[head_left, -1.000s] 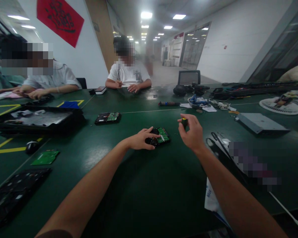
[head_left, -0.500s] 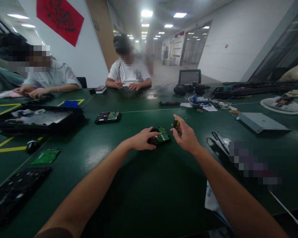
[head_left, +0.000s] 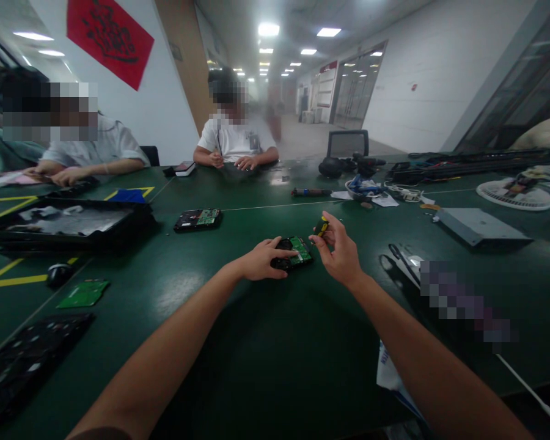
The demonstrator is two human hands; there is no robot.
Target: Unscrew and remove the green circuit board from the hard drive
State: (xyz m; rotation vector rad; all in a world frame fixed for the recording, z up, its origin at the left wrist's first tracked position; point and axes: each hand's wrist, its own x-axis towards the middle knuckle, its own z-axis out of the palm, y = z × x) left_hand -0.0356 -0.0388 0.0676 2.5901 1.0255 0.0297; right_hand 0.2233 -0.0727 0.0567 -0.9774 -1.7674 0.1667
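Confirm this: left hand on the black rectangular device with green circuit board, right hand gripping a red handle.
Not red: the head view shows the right hand gripping a dark and yellow handle. The left hand is on the device.

The head camera is facing forward and down over the tabletop (head_left: 247,342), looking from close behind the left hand (head_left: 259,261) and right hand (head_left: 341,252). The far corridor (head_left: 297,135) is seemingly blurring.
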